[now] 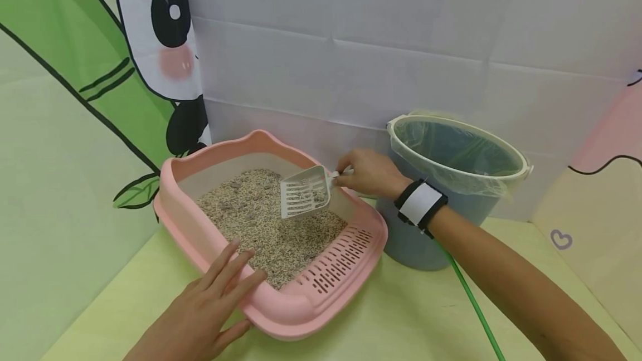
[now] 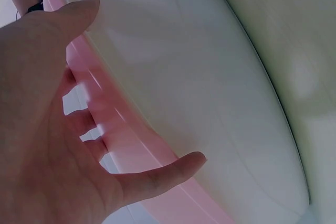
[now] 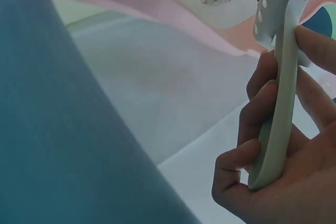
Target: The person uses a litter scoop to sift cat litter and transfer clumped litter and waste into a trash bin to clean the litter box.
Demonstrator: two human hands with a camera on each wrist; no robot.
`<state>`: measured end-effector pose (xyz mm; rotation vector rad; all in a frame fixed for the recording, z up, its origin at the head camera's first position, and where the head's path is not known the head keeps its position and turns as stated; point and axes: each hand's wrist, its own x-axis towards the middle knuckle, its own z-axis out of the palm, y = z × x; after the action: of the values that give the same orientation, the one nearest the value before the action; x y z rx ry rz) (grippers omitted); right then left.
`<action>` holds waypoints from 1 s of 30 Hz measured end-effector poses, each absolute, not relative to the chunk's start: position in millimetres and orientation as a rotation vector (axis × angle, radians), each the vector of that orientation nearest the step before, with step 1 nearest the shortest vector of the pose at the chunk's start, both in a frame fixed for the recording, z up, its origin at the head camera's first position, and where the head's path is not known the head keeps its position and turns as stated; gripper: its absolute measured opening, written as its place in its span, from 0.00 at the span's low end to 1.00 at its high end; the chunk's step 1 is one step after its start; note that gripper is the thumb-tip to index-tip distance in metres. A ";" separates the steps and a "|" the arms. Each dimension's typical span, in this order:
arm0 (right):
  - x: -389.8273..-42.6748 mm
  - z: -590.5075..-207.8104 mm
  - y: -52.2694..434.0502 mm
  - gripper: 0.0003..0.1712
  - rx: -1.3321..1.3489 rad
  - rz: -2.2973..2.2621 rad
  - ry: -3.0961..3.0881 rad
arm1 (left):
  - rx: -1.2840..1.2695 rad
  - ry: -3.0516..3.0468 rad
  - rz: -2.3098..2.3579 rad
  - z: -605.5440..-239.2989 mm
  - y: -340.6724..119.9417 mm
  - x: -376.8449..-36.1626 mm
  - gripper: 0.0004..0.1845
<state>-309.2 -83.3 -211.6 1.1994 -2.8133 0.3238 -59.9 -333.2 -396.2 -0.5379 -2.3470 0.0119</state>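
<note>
A pink litter box [image 1: 346, 272] holds brownish litter [image 1: 271, 227] with greyish clumps. My right hand [image 1: 373, 171] grips the handle of a pale litter scoop [image 1: 305, 193], its fingers wrapped round it in the right wrist view. The slotted head of the scoop is held above the litter, near the box's right wall. A few bits may lie in the scoop, too small to tell. My left hand [image 1: 205, 299] rests on the near left rim with its fingers spread. In the left wrist view the left hand [image 2: 58, 114] touches the pink rim above the white outer wall.
Right of the box stands a blue-grey bin [image 1: 411, 238] with a cream rim and a clear liner bag [image 1: 461, 183]. A green cord [image 1: 471, 291] runs down from the right wrist. White sheeting [image 1: 341, 60] hangs behind, and a cartoon-printed wall [image 1: 75, 99] is at left.
</note>
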 end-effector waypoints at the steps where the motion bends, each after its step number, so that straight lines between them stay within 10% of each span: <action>1: -309.6 -210.6 -81.2 0.18 1.182 0.310 -2.814 | -0.543 -2.340 0.014 -395.8 -333.1 -60.3 0.37; 9: -315.8 -215.5 -64.7 0.12 1.224 0.626 -2.803 | -0.562 -2.321 -0.003 -396.0 -332.9 -62.6 0.36; 16: -300.0 -222.8 -55.3 0.25 1.125 1.232 -2.929 | -0.558 -2.381 0.005 -395.4 -333.3 -59.4 0.37; 30: -279.8 -136.0 -45.5 0.21 1.026 1.397 -2.767 | -0.549 -2.378 0.016 -394.8 -336.4 -58.9 0.37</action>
<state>-279.8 -45.5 -136.0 1.0256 -2.7670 1.3975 -58.9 -336.4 -394.8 -0.5494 -2.3779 0.0161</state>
